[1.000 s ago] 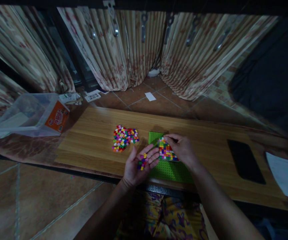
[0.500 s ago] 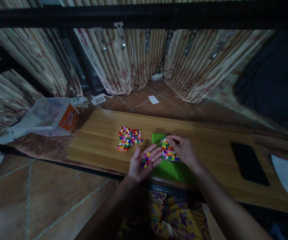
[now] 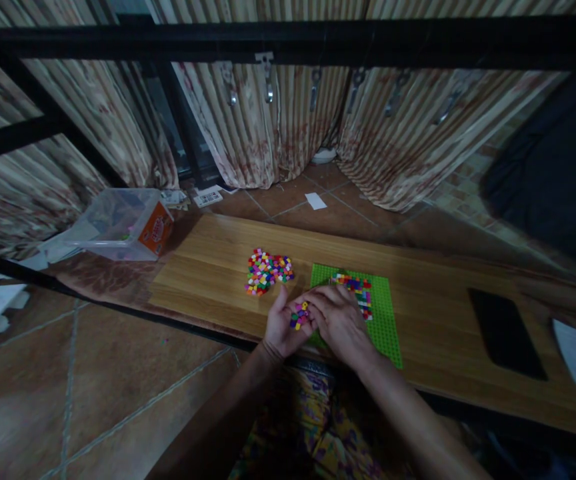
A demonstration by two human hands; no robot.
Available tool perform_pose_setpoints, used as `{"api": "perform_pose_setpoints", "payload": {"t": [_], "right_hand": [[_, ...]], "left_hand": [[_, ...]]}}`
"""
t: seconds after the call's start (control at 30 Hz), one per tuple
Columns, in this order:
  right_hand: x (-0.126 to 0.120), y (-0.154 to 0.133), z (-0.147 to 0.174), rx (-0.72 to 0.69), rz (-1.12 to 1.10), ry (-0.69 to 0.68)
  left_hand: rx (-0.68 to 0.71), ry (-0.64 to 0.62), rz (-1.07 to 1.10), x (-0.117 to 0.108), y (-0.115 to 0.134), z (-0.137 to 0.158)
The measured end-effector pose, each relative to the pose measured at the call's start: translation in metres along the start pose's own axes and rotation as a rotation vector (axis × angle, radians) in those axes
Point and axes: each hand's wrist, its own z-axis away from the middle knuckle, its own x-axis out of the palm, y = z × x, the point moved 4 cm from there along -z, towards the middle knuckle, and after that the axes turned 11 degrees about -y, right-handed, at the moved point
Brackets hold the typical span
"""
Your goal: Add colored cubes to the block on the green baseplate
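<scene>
Bricks (image 3: pixel 299 316) are borne on the upturned, unclosed left hand (image 3: pixel 283 329), presumably to be kept within reach of the right hand (image 3: pixel 342 320), whose pinch, if any, is hidden. The green baseplate (image 3: pixel 387 327) is laid beside the near edge of the table (image 3: pixel 433 293), likely for easy access, a loose pile (image 3: pixel 267 271) being spread between it and the left edge.

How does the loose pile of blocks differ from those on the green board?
The loose pile lies jumbled, while the board's blocks sit in neat rows. The loose pile rests on the wooden tabletop, the board's blocks on the green board. The loose pile shows nearly whole, but the right hand partly hides the board's blocks. Both mix many colours.
</scene>
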Motion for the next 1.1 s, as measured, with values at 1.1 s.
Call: {"api": "perform_pose_setpoints", "payload": {"t": [1.1], "right_hand": [[-0.011,0.037,0.059,0.399,-0.674,0.358]], "left_hand": [[-0.029,-0.008,0.066,0.000,0.001,-0.002]]}}
